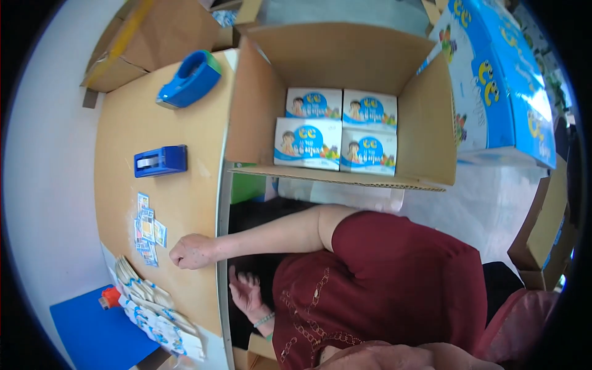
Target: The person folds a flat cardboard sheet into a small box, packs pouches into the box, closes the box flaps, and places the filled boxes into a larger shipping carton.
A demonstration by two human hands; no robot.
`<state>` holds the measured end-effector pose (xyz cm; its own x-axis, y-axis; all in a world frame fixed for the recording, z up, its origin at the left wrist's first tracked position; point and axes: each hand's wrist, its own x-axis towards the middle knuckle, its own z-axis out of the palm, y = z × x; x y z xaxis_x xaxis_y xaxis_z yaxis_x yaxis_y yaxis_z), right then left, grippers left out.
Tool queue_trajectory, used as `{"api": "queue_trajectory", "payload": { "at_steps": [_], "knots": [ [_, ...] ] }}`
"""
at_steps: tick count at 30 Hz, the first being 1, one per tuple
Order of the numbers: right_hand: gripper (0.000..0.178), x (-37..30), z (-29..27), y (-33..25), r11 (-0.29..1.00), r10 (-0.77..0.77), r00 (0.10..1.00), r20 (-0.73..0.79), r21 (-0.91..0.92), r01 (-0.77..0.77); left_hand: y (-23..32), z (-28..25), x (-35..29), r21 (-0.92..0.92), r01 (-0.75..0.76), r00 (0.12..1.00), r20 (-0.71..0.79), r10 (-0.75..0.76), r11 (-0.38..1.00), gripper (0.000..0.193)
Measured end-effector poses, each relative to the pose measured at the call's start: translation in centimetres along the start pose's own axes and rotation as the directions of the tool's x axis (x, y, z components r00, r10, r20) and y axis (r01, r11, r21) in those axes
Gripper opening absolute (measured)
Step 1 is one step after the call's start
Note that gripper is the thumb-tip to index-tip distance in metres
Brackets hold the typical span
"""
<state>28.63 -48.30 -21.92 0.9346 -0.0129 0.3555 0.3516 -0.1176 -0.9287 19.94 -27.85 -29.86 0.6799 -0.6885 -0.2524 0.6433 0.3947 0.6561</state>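
My right forearm reaches left across the table [197,302]. Its hand [192,251] is closed in a fist near the table's edge; whatever the fingers may hold is hidden. Just left of the fist lies a loose heap of small printed cards or sachets [147,229], blue and white. Below the edge, close to my body, my left hand [246,290] is open with its fingers apart, a beaded bracelet at the wrist. Further up, an open cardboard carton [345,55] contains several white-and-blue printed boxes [307,143] in two rows.
Two blue tape dispensers [161,161] [191,80] stand along the table. Flat white-and-blue printed packages [154,311] lie fanned at its near left, beside a small orange-red object [110,298] and a blue panel [92,333]. A large blue printed box [487,86] stands right of the carton.
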Motion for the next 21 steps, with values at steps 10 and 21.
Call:
{"api": "queue_trajectory", "payload": {
  "at_steps": [10,21],
  "knots": [
    [0.013,-0.5,-0.5,-1.7,0.983,0.131,0.989,0.066,0.120,-0.138,-0.5,-4.2,-2.8,-0.220,-0.200,0.979,-0.018,0.201,0.955,0.046],
    [0.013,-0.1,-0.2,-1.5,0.983,0.115,0.991,0.069,0.133,-0.123,-2.1,-7.2,-3.7,-0.402,-0.299,0.926,0.097,0.365,0.865,0.052]
  ]
}}
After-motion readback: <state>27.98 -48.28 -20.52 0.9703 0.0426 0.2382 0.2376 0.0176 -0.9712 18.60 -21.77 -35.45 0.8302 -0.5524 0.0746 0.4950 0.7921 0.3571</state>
